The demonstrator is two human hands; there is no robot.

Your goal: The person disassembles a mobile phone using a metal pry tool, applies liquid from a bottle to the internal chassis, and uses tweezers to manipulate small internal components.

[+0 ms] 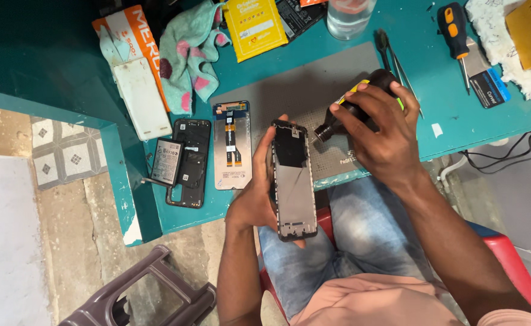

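Over the lap, the left hand [254, 199] grips a phone frame [292, 180] upright — the right hand [381, 134] tilts a dark bottle [355, 107] at its top edge, beside the counter [157, 205] rim.

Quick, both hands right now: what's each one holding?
Left hand: closed around the phone frame, holding it upright by its edges.
Right hand: closed on a small dark bottle, tipped with its nozzle toward the frame's top edge.

Screen panel [233, 145] left of phone frame [292, 181]
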